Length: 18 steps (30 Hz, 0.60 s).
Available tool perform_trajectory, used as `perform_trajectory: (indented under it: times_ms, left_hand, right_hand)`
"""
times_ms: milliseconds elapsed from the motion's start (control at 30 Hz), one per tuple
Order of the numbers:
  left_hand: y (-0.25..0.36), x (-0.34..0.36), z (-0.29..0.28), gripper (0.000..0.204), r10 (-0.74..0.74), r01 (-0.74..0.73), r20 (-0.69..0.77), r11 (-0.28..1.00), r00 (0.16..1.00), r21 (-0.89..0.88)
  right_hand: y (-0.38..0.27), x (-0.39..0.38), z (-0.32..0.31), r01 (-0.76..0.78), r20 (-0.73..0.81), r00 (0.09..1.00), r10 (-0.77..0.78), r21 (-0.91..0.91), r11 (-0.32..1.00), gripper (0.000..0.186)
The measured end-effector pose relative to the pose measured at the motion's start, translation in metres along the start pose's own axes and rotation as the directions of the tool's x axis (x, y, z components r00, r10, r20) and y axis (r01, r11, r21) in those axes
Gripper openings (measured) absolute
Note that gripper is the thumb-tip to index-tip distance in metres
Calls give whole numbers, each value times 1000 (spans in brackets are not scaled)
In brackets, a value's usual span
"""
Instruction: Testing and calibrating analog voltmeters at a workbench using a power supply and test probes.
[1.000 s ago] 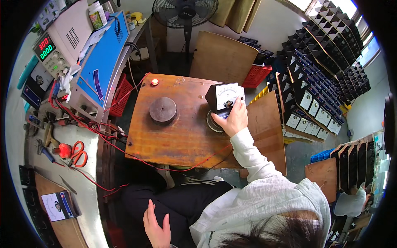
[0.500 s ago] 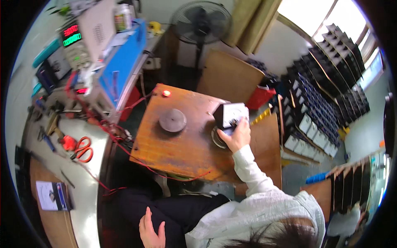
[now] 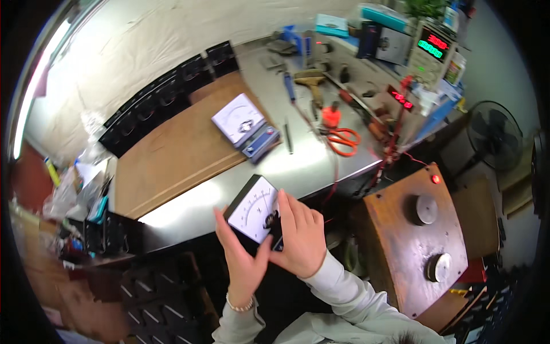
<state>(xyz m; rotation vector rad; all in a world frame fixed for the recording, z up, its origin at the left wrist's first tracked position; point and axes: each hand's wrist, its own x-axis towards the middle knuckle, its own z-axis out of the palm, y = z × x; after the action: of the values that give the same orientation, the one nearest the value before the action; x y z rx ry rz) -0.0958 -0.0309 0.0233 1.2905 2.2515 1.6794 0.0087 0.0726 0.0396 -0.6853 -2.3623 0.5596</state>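
In front of me, over the near edge of the bench, a square analog panel meter (image 3: 250, 213) is tilted, its white scale face showing and its sides black. My left hand (image 3: 243, 261) is closed round its left and lower edge, thumb and fingers apart across the corner. My right hand (image 3: 301, 238) grips its right side, the fingers partly covering the dark lower part of the face. A second analog meter (image 3: 236, 119), white-faced with a dark blue base, lies on the brown board (image 3: 177, 152) beyond my hands.
The metal bench (image 3: 306, 178) carries orange-handled scissors (image 3: 344, 141), a red bottle (image 3: 330, 116), a brush (image 3: 311, 80) and a lit power supply (image 3: 429, 54). To the right, a wooden box (image 3: 395, 235) bears two round metal discs (image 3: 425, 210) and a red light (image 3: 436, 179). Black trays (image 3: 154, 103) line the wall.
The view has swung left from the wooden box to the bench. My right hand has carried the panel meter off the box, and my left hand, free before, now holds it too.
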Motion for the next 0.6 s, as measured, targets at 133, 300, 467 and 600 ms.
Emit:
perform_trajectory:
  times_ms: [133, 300, 467, 600]
  left_hand:
    - [-32, 45, -30, 110, -32, 72, 180, 973, 983, -221]
    - [-41, 64, -35, 104, 0, 102, 283, 932, 959, -349]
    - [-41, 67, -33, 103, 8, 71, 252, 951, 968, -302]
    - [-43, 68, -37, 105, 14, 75, 302, 957, 953, -281]
  right_hand:
    - [12, 11, 13, 31, -41, 999, -21, 236, 971, 100]
    - [23, -15, 8, -122, -151, 972, 179, 327, 937, 63]
    - [14, -34, 8, -427, 99, 886, 452, 553, 716, 31]
    - [11, -33, 10, -400, 76, 889, 451, 608, 686, 27]
